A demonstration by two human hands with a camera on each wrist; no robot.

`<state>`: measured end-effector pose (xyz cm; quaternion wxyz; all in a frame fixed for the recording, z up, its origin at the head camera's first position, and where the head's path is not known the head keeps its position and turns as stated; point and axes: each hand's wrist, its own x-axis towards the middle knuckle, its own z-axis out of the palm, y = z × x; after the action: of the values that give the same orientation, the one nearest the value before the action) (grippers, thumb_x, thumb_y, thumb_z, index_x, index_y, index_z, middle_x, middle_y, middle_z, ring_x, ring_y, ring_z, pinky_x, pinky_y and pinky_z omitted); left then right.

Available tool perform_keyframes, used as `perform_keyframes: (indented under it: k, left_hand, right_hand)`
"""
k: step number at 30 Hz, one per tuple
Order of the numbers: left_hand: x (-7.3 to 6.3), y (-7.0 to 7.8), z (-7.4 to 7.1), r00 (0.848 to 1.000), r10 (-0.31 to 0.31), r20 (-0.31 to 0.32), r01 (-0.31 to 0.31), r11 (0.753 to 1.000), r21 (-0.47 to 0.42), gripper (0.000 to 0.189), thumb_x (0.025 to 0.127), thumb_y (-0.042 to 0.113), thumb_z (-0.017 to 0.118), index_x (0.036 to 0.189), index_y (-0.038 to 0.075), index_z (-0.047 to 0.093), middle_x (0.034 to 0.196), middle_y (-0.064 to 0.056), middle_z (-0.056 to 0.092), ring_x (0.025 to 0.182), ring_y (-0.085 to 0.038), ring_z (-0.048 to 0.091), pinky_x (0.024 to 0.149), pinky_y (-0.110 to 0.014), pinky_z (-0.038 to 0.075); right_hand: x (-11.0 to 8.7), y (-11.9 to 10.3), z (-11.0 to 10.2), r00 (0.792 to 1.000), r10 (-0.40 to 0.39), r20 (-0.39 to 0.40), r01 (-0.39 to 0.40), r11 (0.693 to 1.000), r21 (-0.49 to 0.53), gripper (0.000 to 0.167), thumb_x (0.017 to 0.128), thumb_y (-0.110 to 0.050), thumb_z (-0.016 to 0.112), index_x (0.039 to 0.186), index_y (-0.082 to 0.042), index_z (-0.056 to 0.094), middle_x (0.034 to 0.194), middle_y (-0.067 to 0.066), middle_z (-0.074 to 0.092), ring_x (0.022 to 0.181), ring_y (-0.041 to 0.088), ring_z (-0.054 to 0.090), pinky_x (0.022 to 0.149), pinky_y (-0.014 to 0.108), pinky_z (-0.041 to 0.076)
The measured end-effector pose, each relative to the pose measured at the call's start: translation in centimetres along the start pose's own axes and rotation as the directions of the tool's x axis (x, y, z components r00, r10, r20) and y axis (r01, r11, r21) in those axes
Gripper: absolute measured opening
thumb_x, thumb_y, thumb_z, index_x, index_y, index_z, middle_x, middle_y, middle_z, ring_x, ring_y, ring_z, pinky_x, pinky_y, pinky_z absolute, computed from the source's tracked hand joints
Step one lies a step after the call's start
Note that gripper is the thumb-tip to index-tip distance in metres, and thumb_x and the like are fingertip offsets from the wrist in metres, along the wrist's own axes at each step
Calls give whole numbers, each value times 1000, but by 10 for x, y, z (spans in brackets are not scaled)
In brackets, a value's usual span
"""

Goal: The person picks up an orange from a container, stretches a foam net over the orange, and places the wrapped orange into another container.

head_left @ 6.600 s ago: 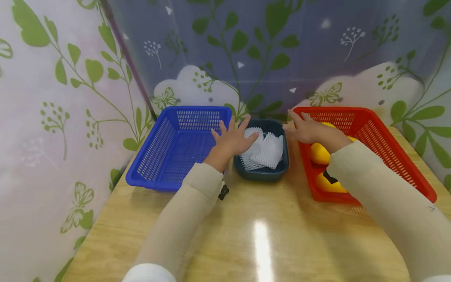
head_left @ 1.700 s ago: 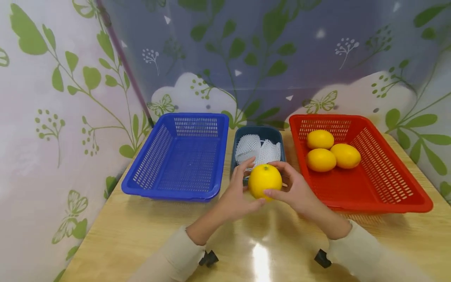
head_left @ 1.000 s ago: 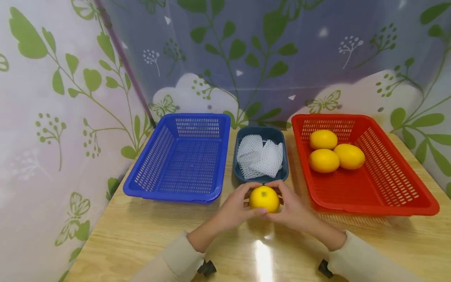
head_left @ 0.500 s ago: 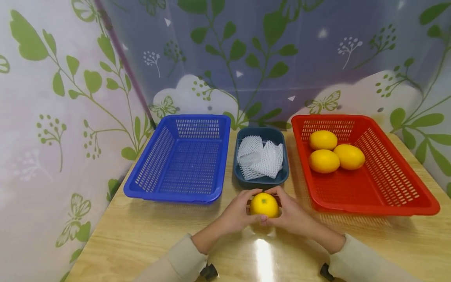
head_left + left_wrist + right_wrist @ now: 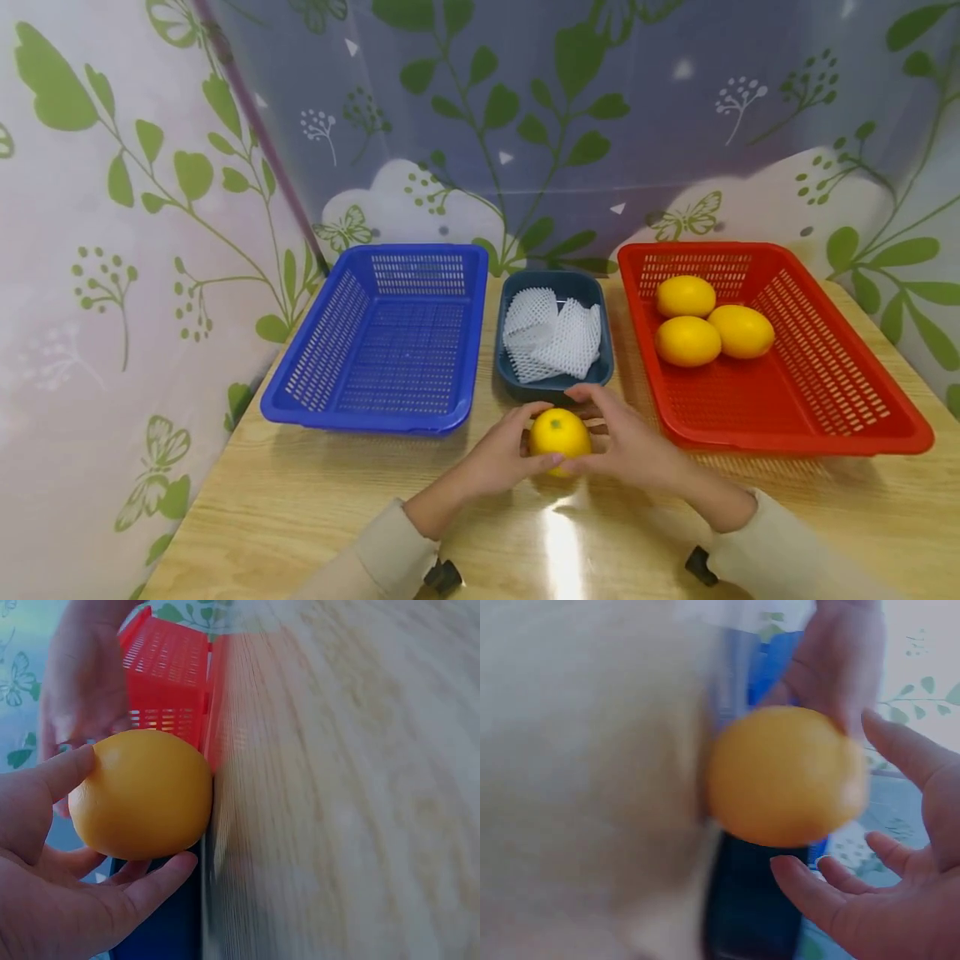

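Observation:
A round yellow fruit (image 5: 560, 435) with a small greenish stem spot stands on the wooden table, close in front of the dark teal bin (image 5: 555, 390). My left hand (image 5: 495, 454) holds it from the left; in the left wrist view its thumb and fingers curve around the fruit (image 5: 142, 795). On the other side is my right hand (image 5: 637, 450), its fingers spread. The right wrist view, partly blurred, shows a gap between those fingers and the fruit (image 5: 784, 776). White foam net sleeves (image 5: 572, 337) lie in the bin.
A blue basket (image 5: 360, 417) with nothing visible inside stands to the left. To the right, a red basket (image 5: 795, 437) holds three yellow oval fruits (image 5: 687, 341) toward its back left. A patterned curtain (image 5: 420, 192) borders the table behind.
Earlier, both hands reached over the baskets, then brought the fruit down from above the bin to the table in front of it. Just now the right hand has loosened and spread away from the fruit.

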<state>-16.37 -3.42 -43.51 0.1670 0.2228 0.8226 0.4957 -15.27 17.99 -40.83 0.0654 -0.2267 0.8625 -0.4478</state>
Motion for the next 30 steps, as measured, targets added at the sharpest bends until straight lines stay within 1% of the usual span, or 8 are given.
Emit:
perform_keyframes:
  k: [4,7,10,12,16,24,28,30]
  left_hand:
    - [2,1,-1,1000,-13,5,13,1000,-28,65,90,22,72,143,7,39,139,-14,44,116,-28,56,91,-27,51]
    - [2,1,-3,1000,-18,6,18,1000,-20,65,90,22,72,143,6,40,138,-14,44,118,-29,55,92,-29,51]
    - [2,0,-5,1000,-27,15,27,1000,8,65,90,24,71,143,7,39,139,-14,44,119,-28,53,94,-31,51]
    - [1,0,-6,999,-31,29,30,999,24,64,90,24,71,144,8,40,139,-13,44,120,-27,52,94,-31,50]
    - [2,0,-9,997,-25,69,24,1000,10,63,91,23,70,144,10,39,141,-11,44,120,-26,52,96,-31,49]
    - [1,-2,-15,993,-31,111,34,999,-28,63,92,25,68,146,14,38,144,-8,43,121,-26,53,98,-36,48]
    - [4,-3,-14,992,-16,123,18,1000,-17,63,93,26,68,146,14,37,144,-8,43,122,-26,52,98,-36,48]
    - [5,-3,-11,992,-8,128,10,1000,-11,62,93,26,68,146,14,37,144,-8,44,122,-26,52,98,-35,48]
  right_hand:
    - [11,-21,-25,998,-39,-49,32,991,-128,69,80,-23,81,134,-2,43,135,21,47,110,36,57,91,49,52]
    - [26,-38,-41,993,-67,-97,37,959,-281,67,80,-20,81,134,-4,45,134,21,47,108,34,58,88,48,53]
    - [44,-50,-53,986,-109,-125,42,893,-449,68,78,-19,83,134,-5,45,133,22,45,104,35,57,86,48,54]
    - [55,-55,-57,982,-143,-124,52,834,-549,69,77,-18,84,134,-4,46,132,23,45,104,37,56,86,48,54]
    - [77,-60,-64,982,-172,-81,74,738,-670,71,76,-15,84,135,-3,47,132,25,45,108,41,54,87,49,53]
    - [124,-60,-59,995,-27,93,89,630,-772,79,80,-18,81,145,-10,37,145,25,35,127,43,41,99,54,44]
    - [140,-51,-52,987,94,132,49,602,-797,83,81,-18,80,148,-12,33,149,24,30,132,43,37,101,51,44]
    - [143,-46,-50,979,149,140,22,601,-799,83,81,-16,80,149,-13,33,151,24,29,133,43,36,99,50,46]
